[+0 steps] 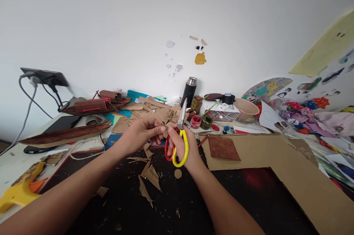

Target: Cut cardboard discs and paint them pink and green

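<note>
metal scissors with red and yellow loop handles (181,120) hooked in the right hand (194,151), left hand (145,130) just beside, fingertips pinched together, can't tell on what, round brown cardboard disc (178,174) and torn cardboard scraps (153,178) on the flat black surface (177,224) below

left hand (144,130): pinched | right hand (191,149): curled, just beside | forearms (101,170): extended

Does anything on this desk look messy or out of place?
Yes: torn cardboard scraps lie strewn over the black work surface, looking like untidied litter. Behind, the black flask seems to lean rightward, though the wide view may exaggerate it.
</note>
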A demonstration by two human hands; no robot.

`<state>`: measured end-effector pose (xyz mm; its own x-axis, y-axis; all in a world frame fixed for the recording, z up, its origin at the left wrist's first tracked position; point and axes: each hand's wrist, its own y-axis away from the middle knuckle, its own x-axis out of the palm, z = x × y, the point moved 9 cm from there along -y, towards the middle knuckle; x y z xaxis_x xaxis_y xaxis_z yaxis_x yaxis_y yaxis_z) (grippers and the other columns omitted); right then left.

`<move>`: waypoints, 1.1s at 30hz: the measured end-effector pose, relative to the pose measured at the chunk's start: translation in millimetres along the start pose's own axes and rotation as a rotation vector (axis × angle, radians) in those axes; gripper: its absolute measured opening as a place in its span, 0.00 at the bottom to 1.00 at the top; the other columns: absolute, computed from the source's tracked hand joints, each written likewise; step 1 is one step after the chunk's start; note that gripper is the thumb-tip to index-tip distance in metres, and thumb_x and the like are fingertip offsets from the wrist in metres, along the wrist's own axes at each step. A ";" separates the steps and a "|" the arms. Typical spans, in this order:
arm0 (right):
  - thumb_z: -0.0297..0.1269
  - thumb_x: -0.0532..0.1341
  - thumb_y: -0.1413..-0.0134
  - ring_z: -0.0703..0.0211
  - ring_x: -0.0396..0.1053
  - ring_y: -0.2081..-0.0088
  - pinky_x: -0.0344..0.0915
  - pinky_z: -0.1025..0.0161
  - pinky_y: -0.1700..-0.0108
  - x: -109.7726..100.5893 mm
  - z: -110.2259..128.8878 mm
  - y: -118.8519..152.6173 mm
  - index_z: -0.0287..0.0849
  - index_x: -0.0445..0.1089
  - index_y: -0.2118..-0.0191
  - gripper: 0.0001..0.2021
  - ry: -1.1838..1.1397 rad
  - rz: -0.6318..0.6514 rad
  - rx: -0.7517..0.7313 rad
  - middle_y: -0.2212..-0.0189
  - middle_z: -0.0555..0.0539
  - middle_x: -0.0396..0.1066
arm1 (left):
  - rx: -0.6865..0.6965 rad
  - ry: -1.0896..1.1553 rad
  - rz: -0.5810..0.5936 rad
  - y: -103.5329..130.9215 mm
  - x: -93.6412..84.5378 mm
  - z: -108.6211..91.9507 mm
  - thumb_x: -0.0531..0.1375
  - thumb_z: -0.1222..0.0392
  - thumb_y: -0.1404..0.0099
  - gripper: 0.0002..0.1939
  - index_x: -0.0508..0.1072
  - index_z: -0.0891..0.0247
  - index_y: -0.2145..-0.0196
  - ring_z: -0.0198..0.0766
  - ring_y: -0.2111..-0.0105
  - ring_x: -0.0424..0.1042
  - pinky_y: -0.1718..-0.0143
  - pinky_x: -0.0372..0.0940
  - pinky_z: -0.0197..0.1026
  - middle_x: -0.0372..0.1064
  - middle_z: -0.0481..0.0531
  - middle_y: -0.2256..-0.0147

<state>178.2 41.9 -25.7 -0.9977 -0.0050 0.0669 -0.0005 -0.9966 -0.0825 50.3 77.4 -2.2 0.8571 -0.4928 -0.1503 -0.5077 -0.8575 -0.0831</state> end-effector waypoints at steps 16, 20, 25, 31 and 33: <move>0.58 0.64 0.42 0.62 0.65 0.88 0.62 0.70 0.86 -0.7 0.4 0.1 0.46 0.64 0.63 0.20 -0.030 -0.010 0.000 0.86 0.60 0.63 | -0.012 0.071 0.016 1.4 1.7 -3.6 0.71 0.41 0.38 0.21 0.76 0.63 0.64 0.36 0.74 0.74 0.70 0.71 0.38 0.76 0.50 0.72; 0.58 0.64 0.41 0.62 0.65 0.88 0.62 0.70 0.85 2.8 1.9 1.2 0.46 0.66 0.61 0.20 -0.024 0.037 -0.031 0.86 0.60 0.64 | -0.026 0.052 0.009 1.1 -0.2 -1.6 0.72 0.42 0.39 0.21 0.76 0.63 0.65 0.35 0.73 0.74 0.69 0.71 0.38 0.76 0.49 0.73; 0.58 0.62 0.37 0.62 0.64 0.88 0.60 0.70 0.85 7.0 2.8 2.6 0.46 0.65 0.61 0.19 0.002 0.103 -0.045 0.86 0.59 0.66 | -0.015 0.012 0.005 0.4 -2.3 -1.3 0.72 0.43 0.39 0.20 0.76 0.63 0.65 0.35 0.73 0.74 0.69 0.72 0.38 0.76 0.48 0.72; 0.57 0.64 0.37 0.62 0.65 0.88 0.61 0.70 0.85 6.3 0.1 1.2 0.46 0.66 0.61 0.18 0.023 0.101 -0.055 0.88 0.60 0.65 | 0.000 -0.007 0.026 0.3 -2.1 1.9 0.71 0.44 0.37 0.19 0.76 0.63 0.65 0.36 0.73 0.75 0.70 0.72 0.38 0.77 0.50 0.71; 0.57 0.64 0.37 0.62 0.65 0.88 0.61 0.70 0.85 4.4 0.9 0.1 0.46 0.67 0.61 0.18 0.005 0.092 -0.068 0.88 0.60 0.65 | -0.003 -0.013 0.024 -0.7 -3.5 2.8 0.71 0.44 0.37 0.19 0.76 0.63 0.64 0.37 0.72 0.76 0.70 0.72 0.38 0.77 0.50 0.72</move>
<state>173.9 41.6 -24.5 -0.9941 -0.0955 0.0507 0.0867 -0.9841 -0.1550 47.4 80.1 -4.4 0.8435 -0.5113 -0.1649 -0.5278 -0.8459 -0.0768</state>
